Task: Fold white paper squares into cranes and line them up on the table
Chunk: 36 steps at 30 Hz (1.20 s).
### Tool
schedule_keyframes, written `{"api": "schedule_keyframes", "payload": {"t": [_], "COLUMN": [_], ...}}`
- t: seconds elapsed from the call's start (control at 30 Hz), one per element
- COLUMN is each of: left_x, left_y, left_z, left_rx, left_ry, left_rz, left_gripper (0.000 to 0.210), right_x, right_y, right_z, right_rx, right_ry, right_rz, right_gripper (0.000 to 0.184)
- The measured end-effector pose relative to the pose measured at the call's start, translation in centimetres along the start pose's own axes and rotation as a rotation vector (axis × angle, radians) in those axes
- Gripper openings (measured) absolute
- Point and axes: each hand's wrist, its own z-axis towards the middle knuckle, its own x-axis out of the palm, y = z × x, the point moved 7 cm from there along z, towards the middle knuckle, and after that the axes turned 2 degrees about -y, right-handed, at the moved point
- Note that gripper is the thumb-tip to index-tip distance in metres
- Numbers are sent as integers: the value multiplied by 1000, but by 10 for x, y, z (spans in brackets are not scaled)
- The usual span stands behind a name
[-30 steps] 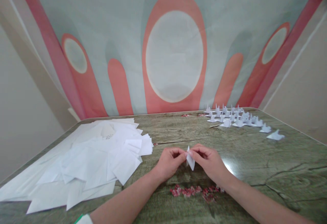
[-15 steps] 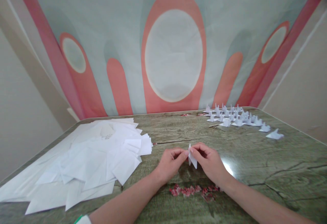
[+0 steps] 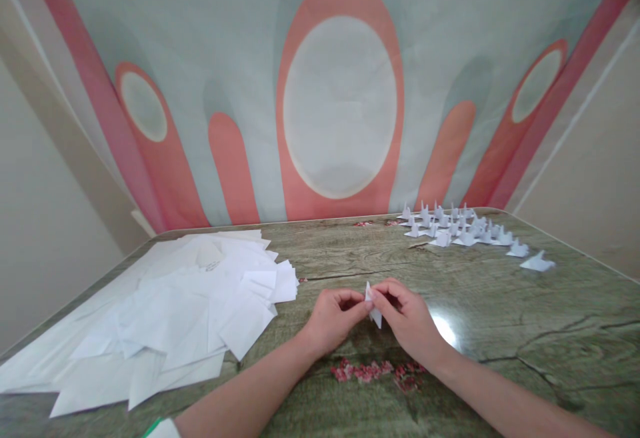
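Note:
A small piece of folded white paper (image 3: 375,318) is held upright just above the table, pinched from both sides. My left hand (image 3: 334,318) grips its left edge between thumb and forefinger. On the other side, my right hand (image 3: 411,315) pinches it near the top, fingers closed. One point of the paper sticks up between the fingertips and another part hangs below them. Its inner folds are hidden by my fingers. At the back right stand several folded white paper figures (image 3: 467,237), bird-like in shape, with one figure (image 3: 537,262) nearest to me.
A wide, loose pile of white paper sheets (image 3: 170,311) covers the table's left side. The wood-patterned table (image 3: 320,251) has pink flower prints (image 3: 363,371) near me. Behind its far edge hangs a green and coral patterned backdrop (image 3: 343,208).
The folded paper has shifted slightly left between my fingertips, and less of it shows below them. My left fingertips have moved a little further across it. Both hands keep their pinch.

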Motion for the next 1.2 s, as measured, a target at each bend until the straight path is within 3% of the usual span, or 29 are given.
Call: {"api": "schedule_keyframes", "payload": {"t": [0.37,0.7,1.2], "left_x": [-6,-7,-16], "left_y": [-4,-6,-1], "left_z": [3,2,3], "left_rx": [19,56,81], "left_ry": [-52,-64,-225], "left_rz": [-63,3,41], "left_gripper": [27,29,25], "right_x": [3,3,0], "right_y": [2,-2,3], "right_z": [2,2,1], "right_rx": [-11,-1,-39], "right_ry": [67,47,15], "right_rz": [63,57,-39], "right_gripper": [25,23,18]}}
